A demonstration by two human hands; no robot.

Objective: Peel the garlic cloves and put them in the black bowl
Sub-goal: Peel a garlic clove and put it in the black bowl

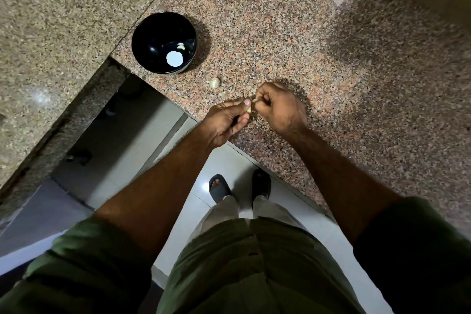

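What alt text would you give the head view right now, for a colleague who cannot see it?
Seen from above, a person's left hand and right hand pinch one garlic clove between them over a speckled granite counter. Beyond them another garlic clove lies beside a black bowl holding one pale piece.

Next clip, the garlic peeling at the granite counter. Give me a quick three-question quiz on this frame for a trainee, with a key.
1. True or false: the black bowl already holds a pale piece that looks like garlic.
2. The loose garlic piece on the counter lies: A) inside the bowl, B) between the bowl and the hands, C) on the floor.
3. Fill in: the left hand pinches the clove while the ____ hand works at its skin.

Key: 1 true; 2 B; 3 right.
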